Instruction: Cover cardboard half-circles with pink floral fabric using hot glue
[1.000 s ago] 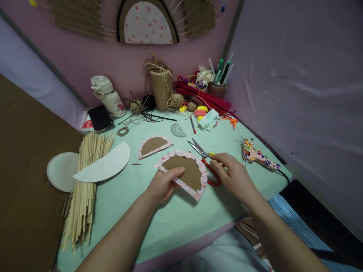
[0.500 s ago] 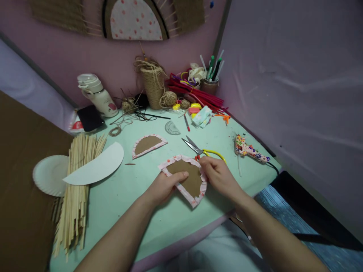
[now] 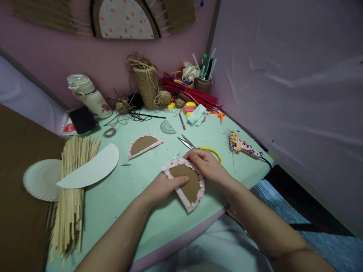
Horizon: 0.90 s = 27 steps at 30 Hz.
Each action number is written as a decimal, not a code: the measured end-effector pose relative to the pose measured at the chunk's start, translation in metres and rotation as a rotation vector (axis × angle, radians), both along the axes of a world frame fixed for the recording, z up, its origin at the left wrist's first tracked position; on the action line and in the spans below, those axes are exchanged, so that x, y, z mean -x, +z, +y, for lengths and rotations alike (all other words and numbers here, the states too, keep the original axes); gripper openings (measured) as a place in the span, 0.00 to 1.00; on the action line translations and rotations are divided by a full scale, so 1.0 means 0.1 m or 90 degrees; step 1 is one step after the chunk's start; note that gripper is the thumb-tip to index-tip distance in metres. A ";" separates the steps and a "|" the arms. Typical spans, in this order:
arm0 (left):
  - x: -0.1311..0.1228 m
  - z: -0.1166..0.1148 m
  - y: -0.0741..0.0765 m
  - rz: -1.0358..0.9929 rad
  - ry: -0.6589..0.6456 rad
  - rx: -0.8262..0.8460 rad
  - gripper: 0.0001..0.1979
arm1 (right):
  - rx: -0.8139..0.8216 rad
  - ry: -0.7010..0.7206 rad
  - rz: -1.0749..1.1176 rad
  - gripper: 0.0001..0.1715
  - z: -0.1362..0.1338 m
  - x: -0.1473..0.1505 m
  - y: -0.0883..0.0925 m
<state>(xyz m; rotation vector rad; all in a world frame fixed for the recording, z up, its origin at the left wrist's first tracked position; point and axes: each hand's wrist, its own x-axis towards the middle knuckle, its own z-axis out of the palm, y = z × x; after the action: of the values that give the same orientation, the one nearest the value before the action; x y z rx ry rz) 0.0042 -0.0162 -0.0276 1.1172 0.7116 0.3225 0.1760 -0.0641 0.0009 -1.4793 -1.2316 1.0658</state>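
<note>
My left hand [image 3: 167, 189] grips a half-round cardboard piece [image 3: 187, 182] by its straight side, thumb on the brown face and fingers hidden beneath. Pink-dotted white fabric is folded over the piece's rim. At its upper curved edge, my right hand [image 3: 202, 162] is closed, thumb and fingers pinching the fabric border. Just behind that hand lie scissors with yellow handles [image 3: 212, 151], blades apart and partly covered by it. A second fabric-edged half-round [image 3: 144, 145] rests flat on the table, farther back and to the left.
A floral glue gun [image 3: 244, 146] lies at the right. On the left are a bundle of thin wooden sticks [image 3: 69, 211], a white paper cutout [image 3: 93, 168] and a paper plate [image 3: 39, 179]. A twine spool [image 3: 146, 88], protractor [image 3: 168, 127] and bottle [image 3: 92, 98] stand or lie behind.
My right hand has shifted slightly left along the fabric edge, its fingers now flatter over the upper rim. The cardboard piece has turned a little. The whole view has swung slightly right.
</note>
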 end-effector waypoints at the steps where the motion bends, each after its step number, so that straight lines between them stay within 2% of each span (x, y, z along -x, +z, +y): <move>1: 0.00 0.00 0.00 0.008 -0.005 -0.004 0.16 | 0.005 0.010 0.007 0.22 0.00 0.00 0.00; 5: -0.01 -0.02 -0.01 0.034 -0.006 -0.003 0.13 | 0.006 0.019 -0.022 0.17 0.01 0.01 -0.01; 9: -0.03 -0.02 0.03 0.027 0.007 0.019 0.12 | 0.017 0.054 -0.020 0.21 0.01 -0.03 -0.01; 12: -0.02 -0.02 0.12 0.055 -0.046 0.042 0.11 | 0.023 0.072 -0.002 0.22 0.01 -0.05 -0.01; 16: 0.00 -0.02 0.22 0.056 -0.149 0.038 0.14 | 0.040 0.014 0.038 0.21 0.00 -0.02 -0.01; 20: 0.00 -0.03 0.19 0.057 -0.116 0.074 0.12 | -0.059 -0.029 -0.058 0.13 -0.04 0.02 0.03; 22: 0.00 -0.03 0.17 0.025 -0.104 0.141 0.13 | -0.120 -0.048 -0.140 0.10 -0.08 -0.02 0.07; 24: 0.01 -0.03 0.18 -0.070 -0.108 0.216 0.19 | -0.151 -0.090 -0.202 0.10 -0.13 -0.13 0.09; 27: 0.03 -0.02 0.23 -0.189 -0.081 0.307 0.24 | -0.103 -0.160 -0.280 0.11 -0.21 -0.38 0.04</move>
<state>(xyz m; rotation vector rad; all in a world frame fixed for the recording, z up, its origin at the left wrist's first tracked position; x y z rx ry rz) 0.0007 -0.0187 -0.0046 0.6343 0.4191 0.1876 0.2138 -0.0853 0.0048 -1.7396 -1.3464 0.4739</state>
